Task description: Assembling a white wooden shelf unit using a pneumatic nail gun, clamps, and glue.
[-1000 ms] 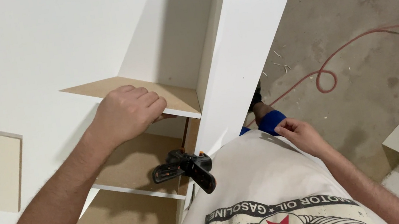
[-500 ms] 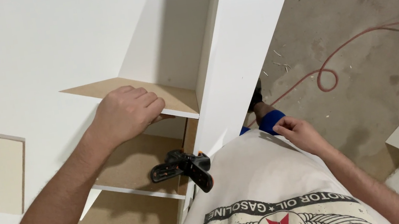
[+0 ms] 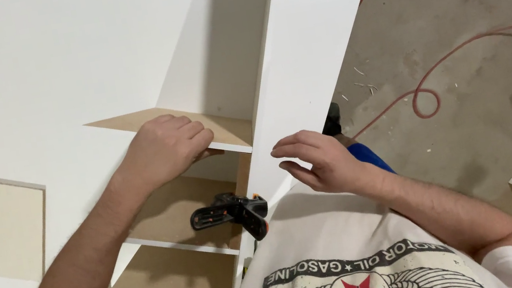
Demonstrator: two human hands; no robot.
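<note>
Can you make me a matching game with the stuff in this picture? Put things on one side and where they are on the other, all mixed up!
Things:
1. left hand
2. right hand
3. black clamp
4. red cord

Places:
A. lying looped on the concrete floor
B. resting on the brown shelf, fingers curled over its front edge
C. by the front edge of the tall white upright panel
D. down on the lower shelf, beside the upright panel

Right pairs: 1-B, 2-C, 3-D, 4-A
</note>
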